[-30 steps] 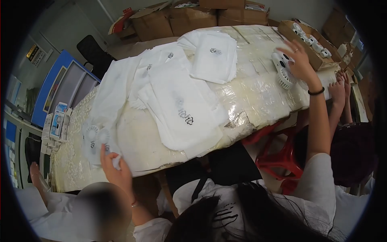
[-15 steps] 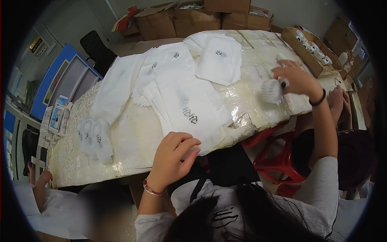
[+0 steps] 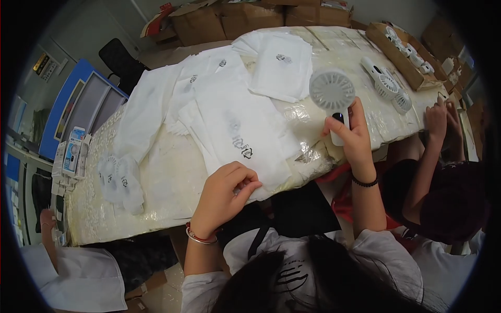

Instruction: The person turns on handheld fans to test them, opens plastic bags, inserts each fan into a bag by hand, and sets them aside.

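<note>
My right hand (image 3: 356, 136) grips a white handheld fan (image 3: 332, 89) by its handle, holding it upright above the table with the round grille on top. My left hand (image 3: 227, 194) is closed at the near edge of a pile of flat white bags (image 3: 235, 133) with black printed marks. Its thumb and fingers pinch the bag's edge, though the fingertips are partly hidden. More white fans (image 3: 386, 83) lie on the table beyond my right hand. At the left are several fans in white bags (image 3: 121, 180).
A cardboard tray (image 3: 404, 62) of white fans stands at the far right. Small retail boxes (image 3: 73, 154) are stacked at the left edge. Another person's hands (image 3: 438, 116) work at the right edge of the film-covered table (image 3: 167, 188). A red stool (image 3: 342, 201) stands below.
My right hand has moved left and nearer with a fan, which is now upright. My left hand has barely moved. The person at the right has raised their hands slightly.
</note>
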`<action>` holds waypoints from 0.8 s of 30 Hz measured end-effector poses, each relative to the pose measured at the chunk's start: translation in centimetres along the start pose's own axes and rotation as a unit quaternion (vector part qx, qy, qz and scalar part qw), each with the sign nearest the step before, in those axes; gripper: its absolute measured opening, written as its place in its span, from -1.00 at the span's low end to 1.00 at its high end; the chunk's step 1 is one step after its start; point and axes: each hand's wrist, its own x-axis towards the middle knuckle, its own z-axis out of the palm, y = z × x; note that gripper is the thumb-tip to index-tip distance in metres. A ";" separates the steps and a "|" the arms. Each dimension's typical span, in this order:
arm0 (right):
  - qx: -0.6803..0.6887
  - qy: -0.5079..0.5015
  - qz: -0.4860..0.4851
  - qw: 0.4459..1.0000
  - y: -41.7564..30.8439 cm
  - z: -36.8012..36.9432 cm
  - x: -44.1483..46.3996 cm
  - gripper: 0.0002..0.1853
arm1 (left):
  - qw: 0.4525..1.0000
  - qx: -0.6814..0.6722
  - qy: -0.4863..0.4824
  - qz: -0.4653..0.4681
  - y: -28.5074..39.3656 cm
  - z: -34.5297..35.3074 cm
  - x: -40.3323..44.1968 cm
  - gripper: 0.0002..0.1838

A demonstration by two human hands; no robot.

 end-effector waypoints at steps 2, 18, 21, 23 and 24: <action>0.019 0.007 0.033 0.999 -0.3 -0.4 0.3 -0.66 | 1.000 0.016 0.015 -0.001 -0.1 0.2 -0.1 -0.92; -0.031 -0.014 0.016 0.999 -0.2 -0.3 -0.4 -0.59 | 0.993 -0.032 0.115 -0.006 0.0 0.7 -0.7 -0.94; -0.040 -0.009 -0.008 0.999 0.0 -0.3 -1.2 -0.55 | 0.984 -0.020 0.175 0.006 -0.1 0.9 -0.7 -0.94; -0.054 -0.002 -0.047 0.997 -0.2 -0.3 -2.3 -0.53 | 0.972 0.005 0.232 0.037 0.0 1.3 -0.8 -0.94; -0.025 -0.007 0.000 1.000 -0.7 -0.4 -3.1 -0.46 | 0.972 0.004 0.234 0.037 0.2 1.3 -0.9 -0.94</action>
